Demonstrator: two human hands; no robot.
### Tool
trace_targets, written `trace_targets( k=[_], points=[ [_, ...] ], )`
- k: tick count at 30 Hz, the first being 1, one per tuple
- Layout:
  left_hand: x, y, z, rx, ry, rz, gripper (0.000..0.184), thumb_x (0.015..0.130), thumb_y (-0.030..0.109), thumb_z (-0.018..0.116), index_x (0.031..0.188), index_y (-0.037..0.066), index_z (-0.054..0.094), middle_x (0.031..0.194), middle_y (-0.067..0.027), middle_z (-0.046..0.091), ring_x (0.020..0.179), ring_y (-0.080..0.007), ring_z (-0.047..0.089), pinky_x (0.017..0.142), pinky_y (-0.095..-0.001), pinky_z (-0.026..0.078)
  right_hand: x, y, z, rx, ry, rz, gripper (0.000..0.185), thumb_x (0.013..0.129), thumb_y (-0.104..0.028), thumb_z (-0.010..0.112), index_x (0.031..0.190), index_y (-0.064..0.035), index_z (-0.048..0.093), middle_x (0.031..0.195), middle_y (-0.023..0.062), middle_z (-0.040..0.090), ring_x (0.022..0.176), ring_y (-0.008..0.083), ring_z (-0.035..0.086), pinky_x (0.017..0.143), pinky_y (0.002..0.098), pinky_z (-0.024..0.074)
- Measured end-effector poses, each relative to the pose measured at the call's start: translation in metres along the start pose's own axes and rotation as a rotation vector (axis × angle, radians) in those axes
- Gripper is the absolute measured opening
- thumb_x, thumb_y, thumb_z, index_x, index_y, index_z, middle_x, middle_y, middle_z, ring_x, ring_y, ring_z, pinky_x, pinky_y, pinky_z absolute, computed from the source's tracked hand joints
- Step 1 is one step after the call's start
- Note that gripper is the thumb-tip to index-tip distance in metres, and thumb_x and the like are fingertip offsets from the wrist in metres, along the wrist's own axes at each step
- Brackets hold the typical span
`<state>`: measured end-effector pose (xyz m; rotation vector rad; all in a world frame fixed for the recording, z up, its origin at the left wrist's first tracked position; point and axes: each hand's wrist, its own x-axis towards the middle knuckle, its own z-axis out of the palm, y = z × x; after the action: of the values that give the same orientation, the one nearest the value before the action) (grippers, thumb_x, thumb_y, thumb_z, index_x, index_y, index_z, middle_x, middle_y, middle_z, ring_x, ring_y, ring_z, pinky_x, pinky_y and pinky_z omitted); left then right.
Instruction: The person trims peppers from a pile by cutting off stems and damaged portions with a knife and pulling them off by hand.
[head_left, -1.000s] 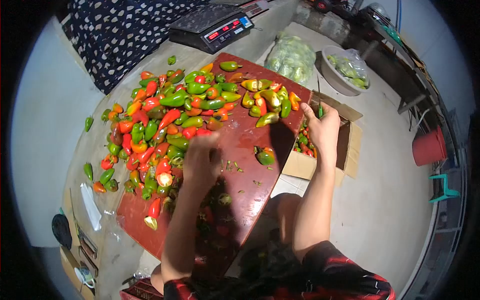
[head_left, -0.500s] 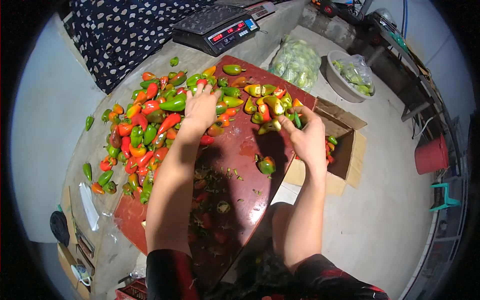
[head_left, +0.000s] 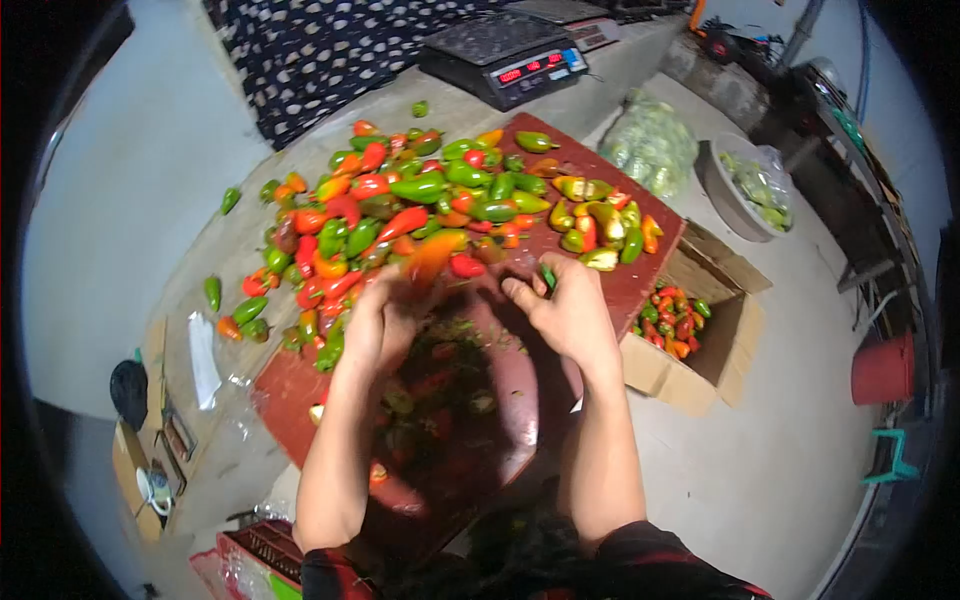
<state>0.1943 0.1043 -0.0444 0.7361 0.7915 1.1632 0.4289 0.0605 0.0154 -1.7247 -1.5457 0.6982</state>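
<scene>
A red board (head_left: pixel 630 290) carries a large heap of red, green and orange peppers (head_left: pixel 370 220) over its left side and beyond. My left hand (head_left: pixel 382 318) is closed on an orange pepper (head_left: pixel 436 254), blurred by motion, at the heap's near edge. To its right, my right hand (head_left: pixel 570 308) is closed round a small tool with a green handle (head_left: pixel 547 278); its blade cannot be made out. Cut, pale-ended peppers (head_left: pixel 602 222) lie grouped at the board's upper right. Green scraps (head_left: pixel 455 330) are scattered below my hands.
An open cardboard box (head_left: pixel 735 350) with peppers stands right of the board. Behind are a digital scale (head_left: pixel 505 70), a bag of green vegetables (head_left: pixel 650 145) and a grey tub (head_left: pixel 735 205). A red bucket (head_left: pixel 882 370) and teal stool (head_left: pixel 890 457) stand far right.
My left hand has drawn back from the heap with an orange pepper. My right hand has moved inward from the board's right edge, nearer my left. The camera view has shifted.
</scene>
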Motion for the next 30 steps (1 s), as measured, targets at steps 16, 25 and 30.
trace_targets(
  k=[16,25,30],
  points=[
    [-0.106,0.016,-0.077,-0.250,0.134,0.182,0.051,0.074,-0.007,0.074,0.120,0.000,0.052,0.113,-0.0119,0.063,0.103,-0.0200,0.064,0.091,-0.0336,0.052,-0.032,-0.040,0.143,-0.011,-0.047,-0.430,0.018,0.076,-0.011,0.068,0.068,-0.0009,0.055,0.062,0.0204,0.058,0.060,0.0401,0.062,0.056,0.0464,0.0475],
    [-0.111,0.008,-0.083,-0.227,0.098,0.242,0.044,0.069,-0.015,0.077,0.105,-0.001,0.056,0.109,-0.0140,0.065,0.101,-0.0212,0.066,0.093,-0.0357,0.054,-0.040,-0.044,0.170,-0.037,-0.015,-0.656,0.019,0.067,-0.006,0.070,0.067,-0.0027,0.052,0.062,0.0151,0.056,0.056,0.0356,0.060,0.052,0.0434,0.0467],
    [-0.111,0.005,-0.079,-0.281,0.062,0.253,0.045,0.069,-0.018,0.075,0.106,0.000,0.055,0.114,-0.0179,0.065,0.107,-0.0249,0.065,0.097,-0.0390,0.053,-0.040,-0.043,0.168,-0.052,-0.032,-0.703,0.020,0.062,-0.004,0.070,0.066,-0.0021,0.051,0.065,0.0149,0.057,0.060,0.0353,0.061,0.053,0.0443,0.0475]
  ],
)
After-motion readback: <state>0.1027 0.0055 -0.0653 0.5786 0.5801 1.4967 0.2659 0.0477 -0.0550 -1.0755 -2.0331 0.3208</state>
